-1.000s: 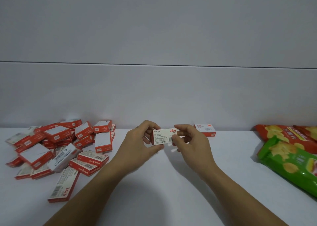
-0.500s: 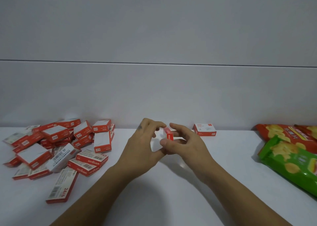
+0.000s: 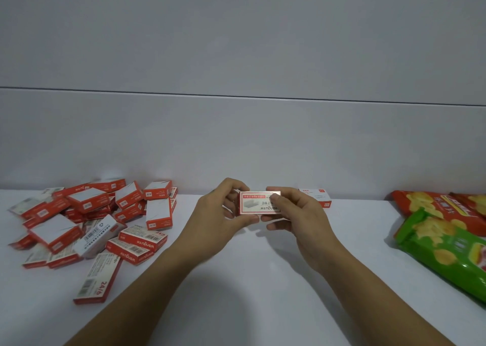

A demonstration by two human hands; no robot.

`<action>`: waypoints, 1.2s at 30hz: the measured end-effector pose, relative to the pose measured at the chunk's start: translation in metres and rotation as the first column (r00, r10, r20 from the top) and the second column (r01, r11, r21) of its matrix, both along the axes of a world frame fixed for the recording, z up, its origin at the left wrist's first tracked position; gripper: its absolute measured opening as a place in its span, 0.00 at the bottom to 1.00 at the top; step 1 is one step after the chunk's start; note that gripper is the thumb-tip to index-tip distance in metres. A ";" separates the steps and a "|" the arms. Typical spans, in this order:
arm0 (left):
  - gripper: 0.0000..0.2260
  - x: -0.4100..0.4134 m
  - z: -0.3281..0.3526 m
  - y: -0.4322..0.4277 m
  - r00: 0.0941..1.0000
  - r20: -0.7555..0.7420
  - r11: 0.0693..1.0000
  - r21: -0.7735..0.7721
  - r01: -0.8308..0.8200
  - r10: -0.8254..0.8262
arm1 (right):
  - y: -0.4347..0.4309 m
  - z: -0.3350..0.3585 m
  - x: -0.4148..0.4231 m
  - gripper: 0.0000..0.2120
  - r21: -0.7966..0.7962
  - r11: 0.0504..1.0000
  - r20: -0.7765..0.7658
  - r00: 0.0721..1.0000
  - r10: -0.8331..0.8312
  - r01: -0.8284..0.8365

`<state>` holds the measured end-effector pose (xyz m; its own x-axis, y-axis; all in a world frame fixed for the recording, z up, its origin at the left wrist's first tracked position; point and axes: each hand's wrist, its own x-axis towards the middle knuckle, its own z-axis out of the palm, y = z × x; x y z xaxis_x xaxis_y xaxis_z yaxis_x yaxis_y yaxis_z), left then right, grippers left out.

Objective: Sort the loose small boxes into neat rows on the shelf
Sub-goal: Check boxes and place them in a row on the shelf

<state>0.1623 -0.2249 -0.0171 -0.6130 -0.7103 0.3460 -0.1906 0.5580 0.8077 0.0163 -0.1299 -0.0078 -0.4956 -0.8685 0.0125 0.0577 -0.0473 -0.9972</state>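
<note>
Both hands hold one small red-and-white box (image 3: 256, 203) above the middle of the white shelf (image 3: 236, 280). My left hand (image 3: 221, 214) grips its left end and my right hand (image 3: 297, 214) pinches its right end. The box's printed face points at me, text upside down. A loose heap of several identical boxes (image 3: 89, 222) lies at the left. One box (image 3: 96, 280) lies flat apart from the heap, nearer the front. A single box (image 3: 317, 197) stands against the back wall, partly hidden behind my right hand.
Snack bags lie at the right: a green one (image 3: 447, 248) in front and an orange-red one (image 3: 434, 205) behind it. A pale wall (image 3: 236, 135) closes off the shelf's back.
The box has been turned over between my fingers: first its barcode face showed, then its narrow red edge, now another printed face upside down. Both hands stayed in the same spot.
</note>
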 end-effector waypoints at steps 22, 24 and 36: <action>0.24 0.001 0.000 -0.006 0.993 -0.110 0.985 0.164 0.056 -0.038 | -0.001 -0.004 -0.006 0.03 0.010 1.000 -0.186 0.983 0.005 -0.003; 0.24 -0.001 0.003 -0.004 0.981 -0.188 0.957 0.277 0.091 -0.039 | 0.000 -0.002 -0.007 0.05 0.036 0.998 -0.165 0.984 0.064 -0.058; 0.16 -0.002 0.000 0.005 0.995 -0.033 0.989 0.111 0.101 -0.097 | -0.002 -0.003 0.008 0.16 -0.034 0.998 0.051 0.997 0.058 -0.056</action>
<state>0.1601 -0.2202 -0.0174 -0.6736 -0.6820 0.2850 -0.1157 0.4782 0.8706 0.0242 -0.1317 -0.0109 -0.4457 -0.8950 0.0170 0.1132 -0.0752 -0.9907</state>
